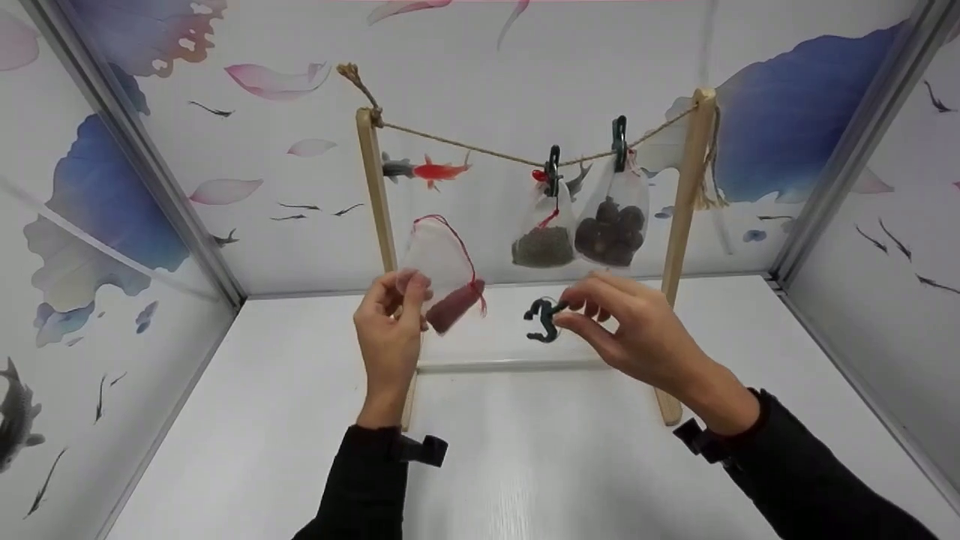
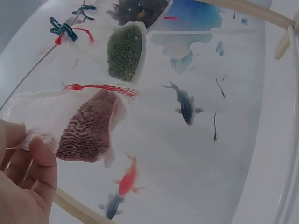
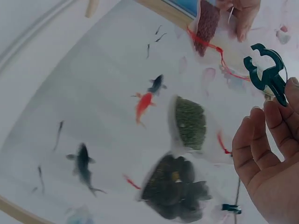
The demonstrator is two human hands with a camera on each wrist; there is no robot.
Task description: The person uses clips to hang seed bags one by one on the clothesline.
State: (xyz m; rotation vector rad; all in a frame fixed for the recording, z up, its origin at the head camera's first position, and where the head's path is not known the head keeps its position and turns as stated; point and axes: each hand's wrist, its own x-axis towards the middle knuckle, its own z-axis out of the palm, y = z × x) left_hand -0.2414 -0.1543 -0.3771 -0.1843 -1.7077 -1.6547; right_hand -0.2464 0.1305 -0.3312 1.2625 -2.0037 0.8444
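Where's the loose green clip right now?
In the head view the green clip is pinched in the right hand, just right of the red-filled pouch held by the left hand, below the two hanging bags.

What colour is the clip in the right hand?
Dark green clip, clearest in the right wrist view.

This looks like a small staged booth for recording, not a home or a shop. Three walls stand close around a plain white tabletop [image 1: 225,420], and each wall is covered with printed wallpaper [image 1: 247,150] of fish, petals and blue lotus leaves. Metal profiles [image 1: 142,165] run along the corners — like a built frame. In the middle stands a little wooden rack [image 1: 373,195] with a twine line [image 1: 465,146] — a prop, not real laundry equipment.
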